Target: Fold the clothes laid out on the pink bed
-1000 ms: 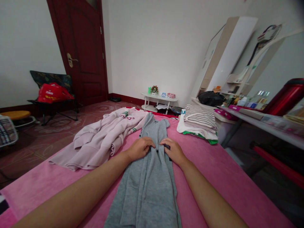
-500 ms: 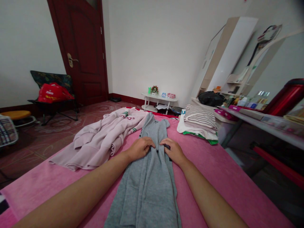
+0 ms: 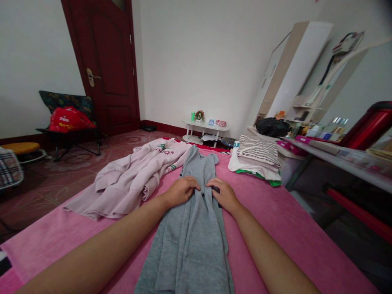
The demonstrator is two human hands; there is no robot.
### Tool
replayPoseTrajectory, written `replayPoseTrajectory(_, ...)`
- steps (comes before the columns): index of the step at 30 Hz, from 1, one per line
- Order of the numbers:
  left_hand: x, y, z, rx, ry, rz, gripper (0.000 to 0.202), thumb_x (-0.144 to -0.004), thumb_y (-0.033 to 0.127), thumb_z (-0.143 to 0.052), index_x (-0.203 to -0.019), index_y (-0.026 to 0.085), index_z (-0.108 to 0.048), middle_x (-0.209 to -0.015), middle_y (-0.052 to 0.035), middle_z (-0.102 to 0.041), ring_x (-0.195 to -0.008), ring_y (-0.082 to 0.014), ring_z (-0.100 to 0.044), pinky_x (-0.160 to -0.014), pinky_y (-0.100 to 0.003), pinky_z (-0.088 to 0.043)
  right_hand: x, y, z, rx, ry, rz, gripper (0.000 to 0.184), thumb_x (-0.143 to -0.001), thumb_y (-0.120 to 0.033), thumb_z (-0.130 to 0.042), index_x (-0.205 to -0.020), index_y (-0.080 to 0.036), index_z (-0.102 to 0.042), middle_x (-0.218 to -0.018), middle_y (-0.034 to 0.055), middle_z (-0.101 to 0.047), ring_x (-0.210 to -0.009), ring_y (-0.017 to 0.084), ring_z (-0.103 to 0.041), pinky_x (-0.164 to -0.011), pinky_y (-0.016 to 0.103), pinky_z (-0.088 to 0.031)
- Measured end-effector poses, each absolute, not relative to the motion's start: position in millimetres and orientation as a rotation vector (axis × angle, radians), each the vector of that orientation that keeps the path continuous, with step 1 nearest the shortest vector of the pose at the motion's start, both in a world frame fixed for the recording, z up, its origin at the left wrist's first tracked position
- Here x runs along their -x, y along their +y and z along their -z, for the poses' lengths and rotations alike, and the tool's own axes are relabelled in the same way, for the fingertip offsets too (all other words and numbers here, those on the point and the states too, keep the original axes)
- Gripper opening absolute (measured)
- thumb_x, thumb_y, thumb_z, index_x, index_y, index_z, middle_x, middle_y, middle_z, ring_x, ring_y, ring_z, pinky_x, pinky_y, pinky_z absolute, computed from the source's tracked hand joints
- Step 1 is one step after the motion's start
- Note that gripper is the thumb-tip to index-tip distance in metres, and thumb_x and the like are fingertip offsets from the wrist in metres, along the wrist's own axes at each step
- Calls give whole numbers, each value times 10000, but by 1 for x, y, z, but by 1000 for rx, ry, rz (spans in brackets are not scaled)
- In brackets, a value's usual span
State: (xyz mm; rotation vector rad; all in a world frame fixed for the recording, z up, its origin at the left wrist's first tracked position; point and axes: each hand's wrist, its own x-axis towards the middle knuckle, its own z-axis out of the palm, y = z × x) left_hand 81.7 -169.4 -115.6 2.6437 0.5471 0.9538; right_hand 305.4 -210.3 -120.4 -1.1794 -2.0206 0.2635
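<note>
Basically, left hand [image 3: 183, 190] and right hand [image 3: 225, 195] had fingers pinched on the grey garment [image 3: 196, 241], flat on pink blanket [image 3: 269, 232] beside the lilac-pink sweatshirt [image 3: 125, 183].

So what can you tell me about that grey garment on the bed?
The grey garment looks like soft, heathered knit. It lies lengthwise on the pink cover, narrower at the far end, widening toward the wearer and running out of the picture's bottom edge. Long creases run along it, and dark bits show at its edges. The left hand and right hand touch it from either side.
</note>
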Motion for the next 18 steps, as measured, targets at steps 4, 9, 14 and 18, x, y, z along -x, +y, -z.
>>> replayPoseTrajectory(4,-82,-169,115,-2636,547,-954,426,-703,-52,-424,-940,177,-693,-911,-39,-674,-902,-167,-602,-861,-283,-454,-305,-211,121,1170,-2021,-263,339,-713,-19,-495,-915,-216,-684,-959,36,-650,-942,171,-598,-870,319,-452)
replayPoseTrajectory(9,-81,-170,116,-2631,539,-962,428,-704,-54,-420,-943,172,-694,-909,-42,-676,-896,-166,-604,-858,-282,-453,-305,-210,121,1167,-2022,-259,341,-713,-21,-496,-919,-219,-682,-957,34,-648,-941,170,-597,-870,319,-453)
replayPoseTrajectory(14,-82,-169,116,-2632,539,-961,420,-705,-54,-418,-933,166,-694,-904,-44,-675,-892,-166,-604,-855,-279,-453,-305,-210,120,1173,-2022,-262,350,-708,-18,-495,-923,-220,-683,-962,34,-649,-945,170,-598,-877,320,-453)
replayPoseTrajectory(18,-82,-169,116,-2630,546,-959,419,-708,-53,-419,-938,163,-694,-904,-45,-673,-890,-165,-605,-854,-276,-453,-305,-210,121,1179,-2020,-263,339,-713,-20,-494,-915,-216,-681,-962,36,-651,-942,172,-600,-873,325,-456)
